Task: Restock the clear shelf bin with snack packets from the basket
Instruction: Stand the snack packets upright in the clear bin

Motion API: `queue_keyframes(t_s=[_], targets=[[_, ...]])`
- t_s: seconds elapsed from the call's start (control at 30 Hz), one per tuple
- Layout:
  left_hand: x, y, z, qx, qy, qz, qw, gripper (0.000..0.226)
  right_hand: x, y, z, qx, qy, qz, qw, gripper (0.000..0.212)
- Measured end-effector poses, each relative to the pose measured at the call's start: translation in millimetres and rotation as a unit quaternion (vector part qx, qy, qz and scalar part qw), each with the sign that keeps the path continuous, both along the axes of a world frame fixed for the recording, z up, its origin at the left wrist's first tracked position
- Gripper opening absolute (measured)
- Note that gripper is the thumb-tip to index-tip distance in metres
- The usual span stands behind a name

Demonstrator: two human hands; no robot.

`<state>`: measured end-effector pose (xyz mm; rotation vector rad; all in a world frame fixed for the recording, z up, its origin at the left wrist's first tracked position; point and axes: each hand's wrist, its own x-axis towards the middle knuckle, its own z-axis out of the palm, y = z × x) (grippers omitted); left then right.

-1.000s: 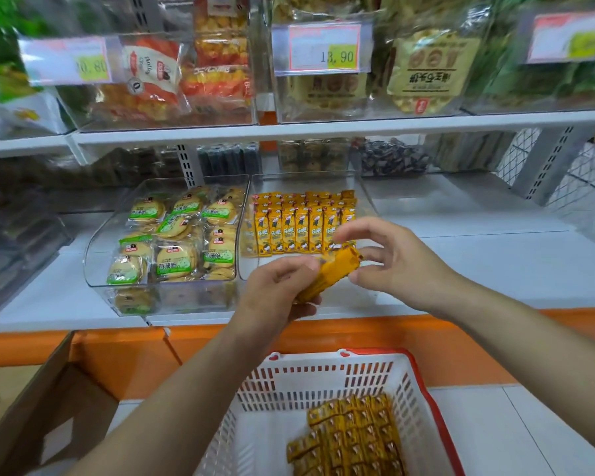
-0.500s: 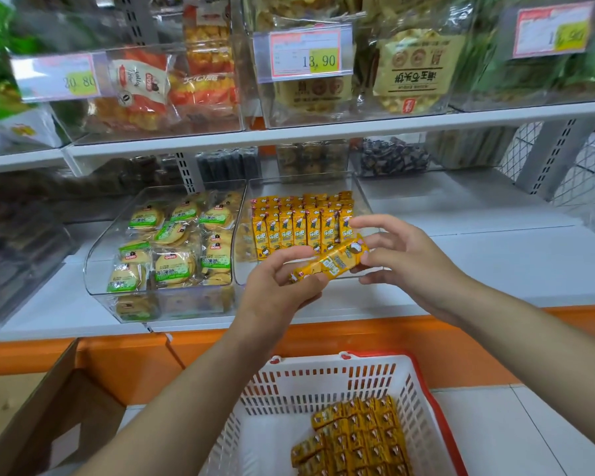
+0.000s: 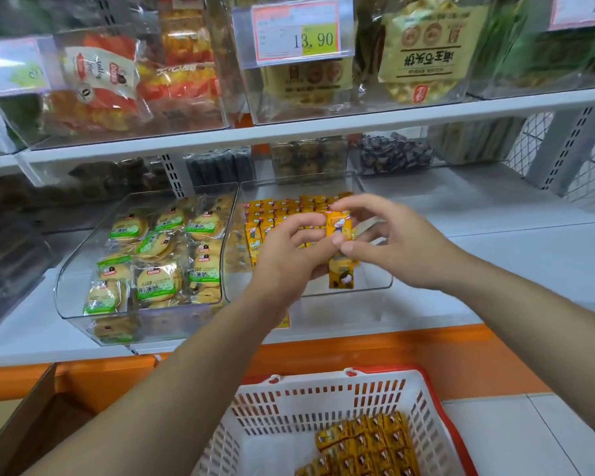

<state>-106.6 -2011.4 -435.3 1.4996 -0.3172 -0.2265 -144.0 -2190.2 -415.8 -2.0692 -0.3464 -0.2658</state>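
A clear shelf bin (image 3: 375, 269) on the white shelf holds rows of upright yellow snack packets (image 3: 282, 211). Over it, both hands hold a small stack of the same yellow packets (image 3: 339, 225), now upright. My left hand (image 3: 289, 255) grips the stack from the left and below. My right hand (image 3: 389, 238) pinches its top and right side with fingertips. The lowest packet of the stack (image 3: 340, 278) hangs near the bin's front wall. A white basket with a red rim (image 3: 289, 403) stands below and holds several more yellow packets (image 3: 368, 444).
Left of the bin stands another clear bin (image 3: 79, 269) full of green-labelled biscuit packs. An upper shelf (image 3: 323, 127) with bagged snacks and a price tag hangs close above. A cardboard box (image 3: 31, 424) sits at lower left. Bare white shelf (image 3: 512, 255) extends right.
Both hands have carried the packet stack up and forward from the shelf's front edge to over the bin, turning it from slanted to upright.
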Motion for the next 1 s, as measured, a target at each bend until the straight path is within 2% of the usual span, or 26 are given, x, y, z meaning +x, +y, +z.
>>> queue_keyframes(t_s=[0.07, 0.13, 0.17, 0.27, 0.33, 0.43, 0.5, 0.6, 0.7, 0.87, 1.0], targets=[[22, -5, -2, 0.019, -0.025, -0.001, 0.999, 0.009, 19, -10, 2, 0.006, 0.006, -0.022, 1.0, 0.045], [52, -10, -8, 0.119, -0.104, 0.048, 0.986, 0.006, 39, -23, 1, -0.021, 0.005, -0.058, 0.998, 0.045], [68, -12, -12, 0.202, -0.156, 0.071, 0.964, 0.009, 49, -29, 2, -0.05, 0.003, -0.068, 0.996, 0.045], [110, -15, -26, 0.443, -0.28, 0.087, 0.847, 0.033, 82, -41, 1, -0.174, 0.006, -0.059, 0.983, 0.044], [132, -20, -35, 0.511, -0.312, 0.081, 0.797, 0.05, 102, -43, 1, -0.257, 0.005, -0.055, 0.965, 0.046], [153, -29, -50, 0.556, -0.341, 0.066, 0.755, 0.068, 129, -41, -4, -0.314, 0.04, -0.039, 0.948, 0.048], [160, -33, -58, 0.562, -0.341, 0.057, 0.752, 0.071, 144, -40, -9, -0.333, 0.046, -0.033, 0.941, 0.048], [168, -30, -66, 0.537, -0.337, 0.075, 0.77, 0.059, 159, -35, -13, -0.355, 0.051, -0.024, 0.933, 0.047], [170, -25, -70, 0.521, -0.335, 0.09, 0.78, 0.052, 169, -31, -13, -0.408, 0.054, -0.033, 0.911, 0.046], [170, -24, -71, 0.509, -0.327, 0.099, 0.79, 0.05, 175, -24, -14, -0.472, 0.059, -0.051, 0.878, 0.046], [171, -23, -72, 0.504, -0.321, 0.098, 0.796, 0.051, 180, -24, -13, -0.494, 0.057, -0.069, 0.865, 0.047]])
